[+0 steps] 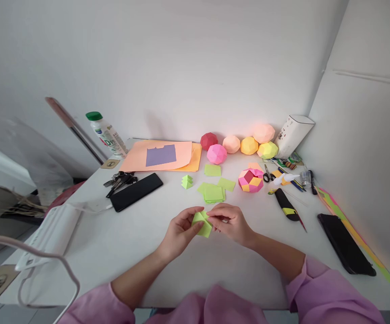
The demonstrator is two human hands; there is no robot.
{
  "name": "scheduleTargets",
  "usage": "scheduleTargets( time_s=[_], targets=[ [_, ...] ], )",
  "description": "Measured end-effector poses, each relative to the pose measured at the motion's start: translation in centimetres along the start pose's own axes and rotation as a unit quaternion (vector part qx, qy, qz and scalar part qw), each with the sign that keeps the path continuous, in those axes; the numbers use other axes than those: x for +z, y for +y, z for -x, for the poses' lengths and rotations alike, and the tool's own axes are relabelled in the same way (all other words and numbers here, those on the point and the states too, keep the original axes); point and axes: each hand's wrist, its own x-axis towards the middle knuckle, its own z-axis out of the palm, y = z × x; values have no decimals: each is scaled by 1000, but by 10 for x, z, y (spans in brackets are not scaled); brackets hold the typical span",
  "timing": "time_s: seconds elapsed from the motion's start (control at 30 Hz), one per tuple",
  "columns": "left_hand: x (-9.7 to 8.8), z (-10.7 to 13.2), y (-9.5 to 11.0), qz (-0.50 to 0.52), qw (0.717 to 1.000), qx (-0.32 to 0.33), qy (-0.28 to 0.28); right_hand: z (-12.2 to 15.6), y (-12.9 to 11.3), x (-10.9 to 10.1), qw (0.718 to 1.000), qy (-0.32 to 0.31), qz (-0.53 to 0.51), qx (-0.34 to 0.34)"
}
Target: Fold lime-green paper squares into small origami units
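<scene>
Between both hands, near the middle of the white table, is a small folded piece of light green paper [205,230]. My left hand [180,230] pinches its left side, thumb on top. At its upper right edge, the fingers of my right hand [231,221] are closed on the paper. Just beyond the hands lies a stack of green paper pieces [214,193], with loose green pieces [226,184] around it. Left of the stack stands a little group of folded green paper units [187,182]. A multicoloured paper ball with openings [250,181] sits to the right.
Several faceted paper balls [217,154] line the wall. Scissors [266,173], a cutter [285,205] and a black phone [346,244] lie right. At left are another phone [136,192], keys [121,180], a bottle [109,135], orange paper sheets [134,157] and a white cable [56,257].
</scene>
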Motion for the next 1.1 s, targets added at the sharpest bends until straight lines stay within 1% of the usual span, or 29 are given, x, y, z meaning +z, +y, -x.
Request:
scheduleTargets(
  time_s=[0.1, 0.3, 0.43, 0.53, 0.67, 0.83, 0.97, 1.1],
  targets=[
    [-1, -1, -1, 1, 1000, 3, -6, 0, 0, 0, 1000, 0, 9, -8],
    [-2, -2, -2, 3, 1000, 1, -14, -1, 1, 0, 998, 3, 42, -47],
    [-2, -2, -1, 1, 1000, -7, -21, -1, 2, -1, 998, 0, 47, -48],
    [-2, -2, -2, -8, 1000, 12, -26, -2, 3, -1, 997, -1, 58, -55],
    [-3, -2, -3, -31, 998, 49, -6, -3, 5, 0, 990, 12, 101, -101],
    [-1, -2, 0, -58, 996, 69, 24, 0, 7, 2, 978, 28, 147, -144],
    [1, 0, 1, -84, 993, 82, 33, 4, 7, 4, 979, 10, 162, -126],
    [2, 0, -1, -113, 988, 103, 19, 7, 9, 6, 978, -4, 186, -100]
  ],
)
